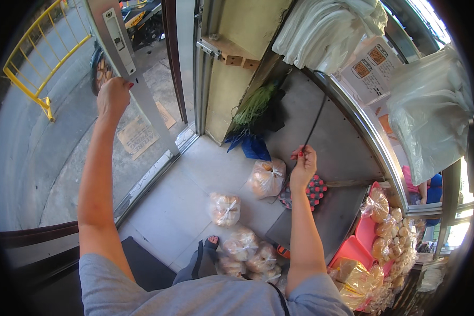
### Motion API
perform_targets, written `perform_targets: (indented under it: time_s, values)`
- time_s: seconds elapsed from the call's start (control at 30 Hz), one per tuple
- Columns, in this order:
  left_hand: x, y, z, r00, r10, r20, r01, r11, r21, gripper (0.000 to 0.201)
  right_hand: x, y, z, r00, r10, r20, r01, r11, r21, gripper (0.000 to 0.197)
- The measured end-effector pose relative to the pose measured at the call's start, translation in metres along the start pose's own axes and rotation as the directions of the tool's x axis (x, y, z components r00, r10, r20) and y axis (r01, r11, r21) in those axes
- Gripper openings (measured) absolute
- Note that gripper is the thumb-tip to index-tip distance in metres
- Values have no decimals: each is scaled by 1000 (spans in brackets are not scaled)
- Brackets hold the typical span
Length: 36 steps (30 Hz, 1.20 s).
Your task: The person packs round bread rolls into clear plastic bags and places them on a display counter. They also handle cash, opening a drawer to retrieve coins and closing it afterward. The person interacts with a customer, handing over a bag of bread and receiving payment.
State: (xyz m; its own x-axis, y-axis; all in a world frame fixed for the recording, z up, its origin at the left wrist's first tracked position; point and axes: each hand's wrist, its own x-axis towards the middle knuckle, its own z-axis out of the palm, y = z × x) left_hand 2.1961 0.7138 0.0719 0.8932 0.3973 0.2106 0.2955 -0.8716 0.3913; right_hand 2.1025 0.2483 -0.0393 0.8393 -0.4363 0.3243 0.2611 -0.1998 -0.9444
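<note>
At the upper left, my left hand (114,97) is closed at the edge of the metal-framed glass door (152,118), just below its lock plate (118,42). My right hand (304,166) is closed around a thin dark cord (316,120) that runs taut up toward the metal frame above. Just below this hand is a dark bag with red dots (316,190), partly hidden by my forearm. Several tied clear plastic bags of bread-like goods stand on the tiled floor, among them one bag (267,178) left of my right hand and another (225,209) nearer me.
White plastic bags (326,34) hang at the upper right, and a bundle of them (432,105) hangs lower. Pink trays (348,252) with packed goods line the right. A green bundle (255,107) leans by the wall post. Outside stands a yellow barrier (34,89).
</note>
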Motion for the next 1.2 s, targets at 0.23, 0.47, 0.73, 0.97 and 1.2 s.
perform_targets:
  time_s: [0.23,0.47,0.73,0.97,1.2]
  values:
    - [9,13,6,1000,31,-2,-31,999,21,22,35,107,38,982,172,-76,-183,967,-177,16]
    - [5,8,9,997,66,-38,-69,995,-74,21,108,165,77,963,257,-81,-263,962,-69,17]
    - [0,15,13,997,-43,-69,33,990,-135,22,137,213,70,953,304,0,-287,901,-325,23]
    - [8,-3,21,999,-26,-25,25,998,-62,27,151,226,1,976,76,203,117,600,-791,23]
    - [16,-20,27,998,-12,-68,12,1000,10,34,174,199,-4,937,278,211,45,503,-863,18]
